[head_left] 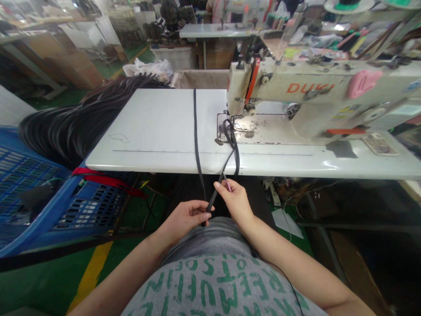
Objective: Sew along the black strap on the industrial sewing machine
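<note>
In front of my lap, my left hand (pixel 189 215) pinches a narrow black strap (pixel 214 196) between thumb and fingers. My right hand (pixel 237 201) grips the same strap higher up, just below the table edge. It also holds a small tool (pixel 227 184), pinkish with a pointed metal tip; its exact kind is unclear. From there the strap runs up onto the white table (pixel 154 131) and loops beside the needle area of the sewing machine (pixel 279 83). Another length of black strap (pixel 196 136) crosses the table to the left and hangs over the front edge.
A large bundle of black straps (pixel 79 118) lies left of the table, by a blue plastic basket (pixel 88 199) with a red band (pixel 105 176). A pink object (pixel 364 83) sits on the machine. Behind stand a lined bin (pixel 202 79) and another sewing table (pixel 213 30).
</note>
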`<state>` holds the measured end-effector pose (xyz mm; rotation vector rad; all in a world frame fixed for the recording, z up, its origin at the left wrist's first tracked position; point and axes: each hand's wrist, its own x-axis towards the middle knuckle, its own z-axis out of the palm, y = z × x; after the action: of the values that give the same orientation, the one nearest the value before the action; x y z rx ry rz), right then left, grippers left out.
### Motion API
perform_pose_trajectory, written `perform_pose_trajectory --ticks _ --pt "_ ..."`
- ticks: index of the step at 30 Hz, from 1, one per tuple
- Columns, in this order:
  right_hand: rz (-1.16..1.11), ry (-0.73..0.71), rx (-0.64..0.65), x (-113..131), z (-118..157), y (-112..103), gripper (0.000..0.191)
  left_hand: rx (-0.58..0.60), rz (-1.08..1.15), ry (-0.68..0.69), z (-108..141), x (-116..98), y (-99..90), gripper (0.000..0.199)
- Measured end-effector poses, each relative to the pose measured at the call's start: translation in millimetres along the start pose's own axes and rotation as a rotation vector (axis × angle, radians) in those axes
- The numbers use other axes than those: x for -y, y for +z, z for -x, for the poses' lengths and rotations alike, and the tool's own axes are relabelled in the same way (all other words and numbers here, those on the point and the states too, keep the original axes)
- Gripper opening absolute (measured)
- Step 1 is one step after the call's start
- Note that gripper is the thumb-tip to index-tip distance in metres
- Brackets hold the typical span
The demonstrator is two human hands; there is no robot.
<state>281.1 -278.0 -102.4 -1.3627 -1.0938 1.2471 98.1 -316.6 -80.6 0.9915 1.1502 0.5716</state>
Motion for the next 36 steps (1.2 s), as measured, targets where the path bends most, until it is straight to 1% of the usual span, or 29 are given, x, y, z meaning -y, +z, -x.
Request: perform_pose_trajectory --ticks 5,8,10,13,16,18,22,26,31,36 --pt "0.108 -0.008 0.092 -1.3 5.1 -10.4 0.026 -0.059 0.108 -0.041 -2.9 5.1 0.6 0.047" --pt "0.230 -0.040 0.146 1.9 15.5 -20.7 0.022 -0.086 0.145 -0.038 -5.6 7.7 -0.2 0.053" --pt "0.406 -0.112 0.175 5.5 24.0 -27.8 0.022 -0.098 0.146 -0.025 -6.9 8.2 -1.1 0.054" --pt "0.670 -0.253 0.172 11.3 35.7 -36.1 0.022 -0.090 0.121 -0.010 -7.6 6.7 -2.3 0.052" --pt "0.833 -0.371 0.153 15.2 43.5 -40.1 0.019 -0.070 0.116 -0.012 -7.1 3.5 -2.4 0.047" --pt "0.905 -0.425 0.148 16.7 46.4 -41.1 0.016 -0.060 0.126 -0.015 -6.5 1.1 -1.5 0.045" --pt "0.983 -0.485 0.159 18.5 48.6 -41.1 0.011 -0.053 0.137 -0.023 -5.4 -2.5 1.0 0.044" --pt "1.010 -0.524 0.175 19.2 50.1 -40.7 0.011 -0.074 0.134 -0.024 -5.0 -2.9 2.0 0.045" --pt "1.042 -0.551 0.174 18.5 51.7 -39.8 0.012 -0.093 0.122 -0.027 -4.9 -2.5 2.3 0.045" --pt "1.073 -0.567 0.169 18.3 52.0 -39.3 0.012 -0.085 0.116 -0.021 -5.6 -1.2 2.5 0.045"
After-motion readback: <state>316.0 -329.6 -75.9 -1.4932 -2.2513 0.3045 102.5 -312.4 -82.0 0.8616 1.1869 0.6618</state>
